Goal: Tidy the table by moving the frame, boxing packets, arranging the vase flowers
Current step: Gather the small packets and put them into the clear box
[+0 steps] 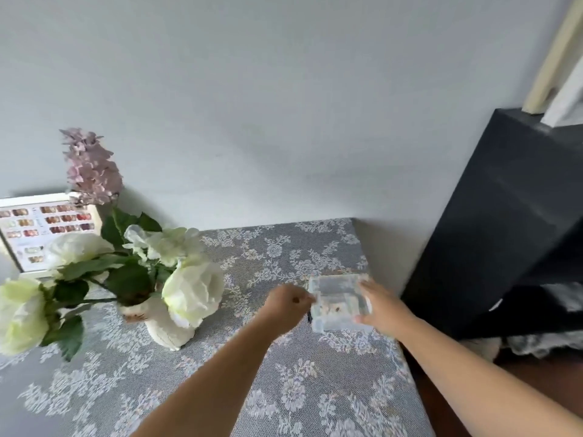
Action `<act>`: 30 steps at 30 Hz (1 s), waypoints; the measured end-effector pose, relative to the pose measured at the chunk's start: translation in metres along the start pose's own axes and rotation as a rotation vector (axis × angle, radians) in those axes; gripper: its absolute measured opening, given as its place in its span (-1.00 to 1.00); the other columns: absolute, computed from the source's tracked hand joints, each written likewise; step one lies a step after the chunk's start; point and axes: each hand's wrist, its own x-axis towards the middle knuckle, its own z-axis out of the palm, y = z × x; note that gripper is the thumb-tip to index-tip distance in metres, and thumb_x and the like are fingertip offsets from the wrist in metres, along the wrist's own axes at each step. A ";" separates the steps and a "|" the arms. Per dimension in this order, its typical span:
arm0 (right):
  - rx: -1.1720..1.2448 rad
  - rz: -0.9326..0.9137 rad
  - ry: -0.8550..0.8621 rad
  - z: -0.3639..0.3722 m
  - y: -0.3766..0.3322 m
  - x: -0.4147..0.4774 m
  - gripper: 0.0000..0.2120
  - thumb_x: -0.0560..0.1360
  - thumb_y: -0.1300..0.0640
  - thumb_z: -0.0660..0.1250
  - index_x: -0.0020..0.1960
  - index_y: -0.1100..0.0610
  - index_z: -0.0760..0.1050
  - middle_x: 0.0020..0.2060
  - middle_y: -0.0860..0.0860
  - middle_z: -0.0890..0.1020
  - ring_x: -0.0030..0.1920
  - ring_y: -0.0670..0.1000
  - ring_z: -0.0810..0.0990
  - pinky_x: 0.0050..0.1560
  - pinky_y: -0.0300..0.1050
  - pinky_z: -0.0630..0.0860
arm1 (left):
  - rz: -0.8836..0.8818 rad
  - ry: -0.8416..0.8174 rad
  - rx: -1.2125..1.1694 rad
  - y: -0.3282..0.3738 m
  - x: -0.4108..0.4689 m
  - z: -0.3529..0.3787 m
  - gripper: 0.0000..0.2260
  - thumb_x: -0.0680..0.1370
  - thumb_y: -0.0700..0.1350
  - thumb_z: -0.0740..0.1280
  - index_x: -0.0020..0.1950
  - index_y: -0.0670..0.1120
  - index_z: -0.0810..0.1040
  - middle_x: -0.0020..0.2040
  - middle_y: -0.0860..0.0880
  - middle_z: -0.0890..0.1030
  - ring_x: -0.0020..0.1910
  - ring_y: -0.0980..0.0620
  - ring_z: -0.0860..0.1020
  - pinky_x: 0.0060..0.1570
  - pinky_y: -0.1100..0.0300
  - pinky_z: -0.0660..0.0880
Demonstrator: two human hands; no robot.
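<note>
Right of centre, the clear box [339,302] sits on the table [284,389]. The right hand [380,305] grips its right side; the left hand [288,307], fingers curled, touches its left edge. The vase [164,326] and frame [41,234] stand at left.

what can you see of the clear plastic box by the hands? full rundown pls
The clear plastic box is small, rectangular and translucent, with ribbed or stepped sides; motion blur softens its edges. Small brownish items show faintly through it, too blurred to identify. It sits on the lace tablecloth near the table's far right corner, beside a black cabinet. The right hand grips its right side; the left hand, closed, touches its left edge. Whether the lid is on or off cannot be told.
</note>
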 end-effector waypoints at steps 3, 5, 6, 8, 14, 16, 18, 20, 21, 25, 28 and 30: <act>0.021 0.015 0.036 0.000 0.003 -0.001 -0.19 0.39 -0.01 0.42 0.48 0.11 0.06 0.49 0.02 0.10 0.47 0.00 0.07 0.42 -0.05 0.04 | 0.043 -0.003 0.060 0.013 0.017 0.006 -0.85 0.51 -0.11 0.33 0.02 -0.12 0.62 -0.05 -0.05 0.66 -0.30 0.16 0.56 -0.23 0.34 0.53; 0.020 0.017 0.058 0.000 0.003 -0.002 -0.18 0.37 -0.03 0.43 0.47 0.11 0.07 0.49 0.00 0.12 0.46 0.00 0.11 0.42 -0.04 0.08 | 0.069 -0.007 0.086 0.020 0.026 0.008 -0.86 0.47 -0.15 0.38 0.01 -0.09 0.62 -0.02 -0.03 0.66 -0.21 0.15 0.59 -0.12 0.31 0.53; 0.009 0.014 0.063 0.000 0.004 -0.002 -0.18 0.37 -0.04 0.42 0.47 0.10 0.07 0.49 -0.01 0.12 0.46 -0.02 0.11 0.41 -0.05 0.08 | 0.072 -0.016 0.083 0.022 0.030 0.010 -0.87 0.45 -0.16 0.40 -0.02 -0.06 0.61 -0.04 -0.02 0.66 -0.20 0.15 0.59 -0.17 0.33 0.53; -0.003 0.013 0.076 0.000 0.005 -0.003 -0.17 0.37 -0.05 0.42 0.48 0.09 0.06 0.49 -0.03 0.11 0.46 -0.04 0.10 0.41 -0.07 0.07 | 0.059 -0.042 0.049 0.025 0.039 0.015 -0.88 0.41 -0.17 0.43 -0.09 0.00 0.60 -0.08 0.00 0.64 -0.22 0.14 0.59 -0.32 0.40 0.50; 0.005 0.015 0.078 0.000 0.007 -0.005 -0.17 0.37 -0.06 0.42 0.48 0.07 0.04 0.49 -0.05 0.09 0.47 -0.06 0.06 0.42 -0.09 0.03 | 0.099 -0.066 0.123 0.022 0.050 0.026 -0.68 0.34 -0.16 0.50 0.06 -0.09 0.57 0.02 -0.03 0.63 -0.13 0.14 0.54 -0.13 0.44 0.42; 0.013 0.012 0.079 0.000 0.007 -0.005 -0.16 0.37 -0.06 0.42 0.48 0.06 0.03 0.49 -0.05 0.09 0.47 -0.07 0.06 0.43 -0.04 0.04 | 0.085 -0.009 0.115 0.018 0.047 0.025 -0.69 0.35 -0.17 0.49 0.06 -0.03 0.56 0.08 -0.02 0.61 -0.09 0.13 0.52 -0.08 0.39 0.42; 0.019 -0.001 0.077 0.000 0.007 -0.007 -0.15 0.37 -0.06 0.42 0.48 0.06 0.01 0.49 -0.06 0.08 0.47 -0.07 0.04 0.44 -0.03 0.03 | 0.082 0.092 0.171 0.013 0.042 0.024 -0.66 0.36 -0.13 0.48 0.10 0.04 0.53 0.16 0.02 0.55 0.02 0.10 0.49 0.04 0.29 0.42; 0.056 -0.015 0.067 0.000 0.007 -0.007 -0.12 0.37 -0.05 0.43 0.49 0.06 -0.02 0.50 -0.06 0.04 0.47 -0.07 0.03 0.44 -0.04 0.03 | 0.086 0.154 0.249 0.006 0.036 0.024 -0.53 0.35 -0.07 0.48 0.23 0.06 0.45 0.28 0.05 0.46 0.22 0.05 0.42 0.24 0.16 0.30; 0.088 -0.013 0.059 -0.001 0.007 -0.008 -0.10 0.36 -0.04 0.44 0.49 0.06 -0.05 0.50 -0.06 0.01 0.47 -0.06 0.03 0.45 -0.02 0.05 | 0.080 0.156 0.266 0.001 0.033 0.024 -0.45 0.36 -0.05 0.47 0.31 0.04 0.38 0.34 0.05 0.40 0.30 0.04 0.36 0.31 0.13 0.23; 0.167 0.024 0.049 -0.004 0.005 -0.012 -0.10 0.40 0.02 0.41 0.49 0.04 -0.14 0.50 -0.07 -0.07 0.47 -0.03 0.03 0.42 0.01 0.09 | 0.048 0.044 0.304 -0.016 0.022 0.029 -0.26 0.40 0.03 0.42 0.47 0.00 0.12 0.49 0.03 0.20 0.43 0.01 0.21 0.41 0.06 0.12; 0.198 0.044 0.050 -0.006 0.007 -0.014 -0.16 0.43 0.03 0.38 0.49 0.05 -0.09 0.50 -0.06 0.02 0.45 -0.01 0.13 0.38 -0.04 0.18 | 0.057 0.010 0.336 -0.022 0.018 0.034 -0.31 0.46 0.08 0.35 0.49 0.02 0.07 0.51 0.04 0.14 0.46 0.01 0.17 0.44 0.00 0.10; 0.191 0.056 0.035 -0.006 0.009 -0.015 -0.17 0.44 0.00 0.36 0.50 0.06 -0.11 0.50 -0.05 -0.01 0.47 -0.02 0.08 0.41 -0.04 0.13 | 0.058 0.018 0.328 -0.023 0.017 0.037 -0.34 0.48 0.07 0.32 0.48 0.03 0.08 0.51 0.05 0.15 0.45 0.00 0.19 0.42 0.00 0.10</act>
